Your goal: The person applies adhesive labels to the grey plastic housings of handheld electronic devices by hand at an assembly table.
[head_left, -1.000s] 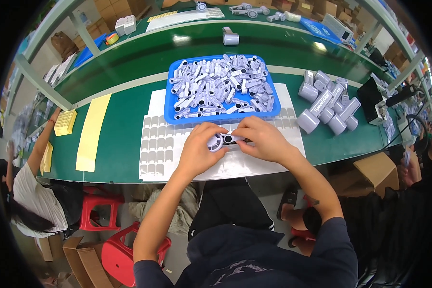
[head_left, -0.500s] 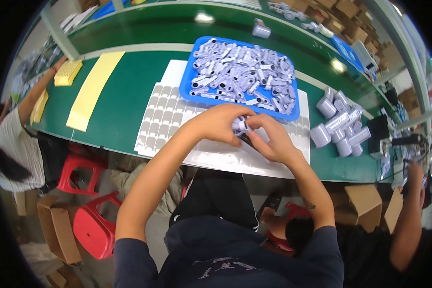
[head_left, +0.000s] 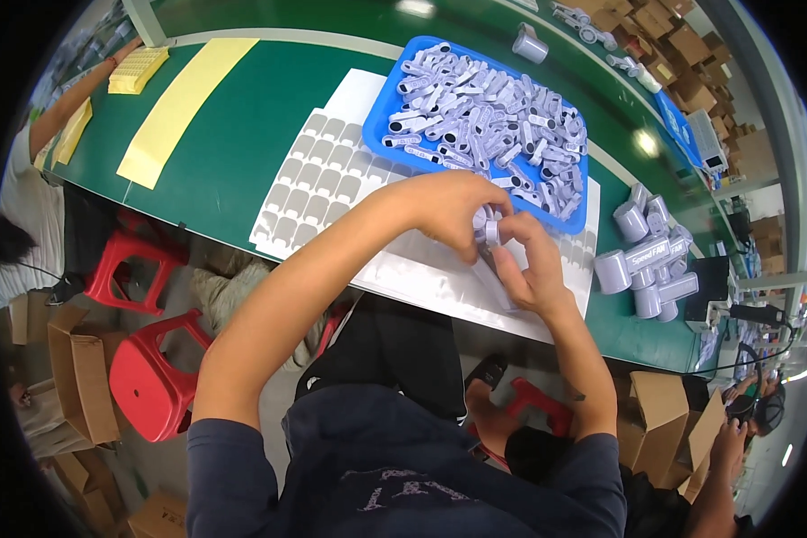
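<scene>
Both my hands meet over the front of the worktable, around a pale lavender plastic part (head_left: 487,227) with a rounded, ridged end. My left hand (head_left: 462,204) curls over it from the left, fingers bent and thumb below. From the right, my right hand (head_left: 536,267) pinches it between thumb and fingers. A greyish, handle-like length seems to run down from it beside my right thumb; my fingers hide much of the part. Just beyond stands a blue tray (head_left: 374,134) heaped with small lavender plastic pieces (head_left: 475,112). Underneath lies a sheet of grey labels (head_left: 332,155) on white backing.
Lavender T-shaped housings (head_left: 646,260) are piled on the right. One lavender piece (head_left: 530,43) sits alone beyond the tray. Yellow sheets (head_left: 184,108) lie at the left, near another person's arm (head_left: 72,99). Red stools (head_left: 157,377) and open cartons (head_left: 81,377) stand below the table.
The whole view has shifted and tilted. My hands still hold the lavender part together, which is turned so that its ridged end shows more; the dark strip below it no longer shows.
</scene>
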The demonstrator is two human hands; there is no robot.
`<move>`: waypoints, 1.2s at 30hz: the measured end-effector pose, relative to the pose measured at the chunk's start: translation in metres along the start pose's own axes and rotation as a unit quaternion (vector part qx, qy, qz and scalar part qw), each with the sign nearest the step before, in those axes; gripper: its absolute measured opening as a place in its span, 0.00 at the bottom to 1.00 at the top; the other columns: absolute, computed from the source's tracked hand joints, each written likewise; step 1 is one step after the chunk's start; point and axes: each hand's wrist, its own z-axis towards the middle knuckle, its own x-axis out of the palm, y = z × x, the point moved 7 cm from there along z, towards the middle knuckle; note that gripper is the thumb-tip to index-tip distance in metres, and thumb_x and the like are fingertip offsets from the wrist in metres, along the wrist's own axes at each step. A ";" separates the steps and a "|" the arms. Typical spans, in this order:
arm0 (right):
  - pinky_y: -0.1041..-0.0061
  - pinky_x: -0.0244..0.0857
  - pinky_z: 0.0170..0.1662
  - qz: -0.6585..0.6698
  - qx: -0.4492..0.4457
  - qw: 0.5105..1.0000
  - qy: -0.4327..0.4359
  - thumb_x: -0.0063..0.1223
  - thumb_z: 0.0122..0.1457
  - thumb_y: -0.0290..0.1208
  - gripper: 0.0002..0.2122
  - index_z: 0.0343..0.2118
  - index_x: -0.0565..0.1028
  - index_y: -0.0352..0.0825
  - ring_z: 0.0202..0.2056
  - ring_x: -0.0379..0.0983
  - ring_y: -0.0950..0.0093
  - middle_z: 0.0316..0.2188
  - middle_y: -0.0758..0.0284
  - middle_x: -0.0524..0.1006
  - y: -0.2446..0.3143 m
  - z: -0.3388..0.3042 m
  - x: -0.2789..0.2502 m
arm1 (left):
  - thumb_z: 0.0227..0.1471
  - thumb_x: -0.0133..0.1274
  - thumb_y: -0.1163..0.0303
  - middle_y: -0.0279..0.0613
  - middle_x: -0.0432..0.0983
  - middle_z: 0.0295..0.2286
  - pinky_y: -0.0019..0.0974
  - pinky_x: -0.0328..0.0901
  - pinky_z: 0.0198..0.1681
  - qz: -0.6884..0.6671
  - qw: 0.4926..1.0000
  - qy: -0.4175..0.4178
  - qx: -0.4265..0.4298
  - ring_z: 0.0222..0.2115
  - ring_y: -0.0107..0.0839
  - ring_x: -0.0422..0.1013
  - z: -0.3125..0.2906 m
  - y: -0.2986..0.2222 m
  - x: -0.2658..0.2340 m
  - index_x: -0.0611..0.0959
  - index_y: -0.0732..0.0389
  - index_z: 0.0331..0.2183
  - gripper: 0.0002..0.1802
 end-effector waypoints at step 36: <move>0.72 0.67 0.35 -0.107 0.179 0.978 -0.002 0.61 0.50 0.23 0.10 0.37 0.78 0.33 0.33 0.72 0.68 0.31 0.65 0.73 0.011 -0.018 -0.026 | 0.35 0.64 0.76 0.41 0.74 0.36 0.39 0.67 0.44 0.004 0.956 -0.293 0.008 0.39 0.41 0.72 -0.046 -0.025 0.013 0.82 0.57 0.37 0.21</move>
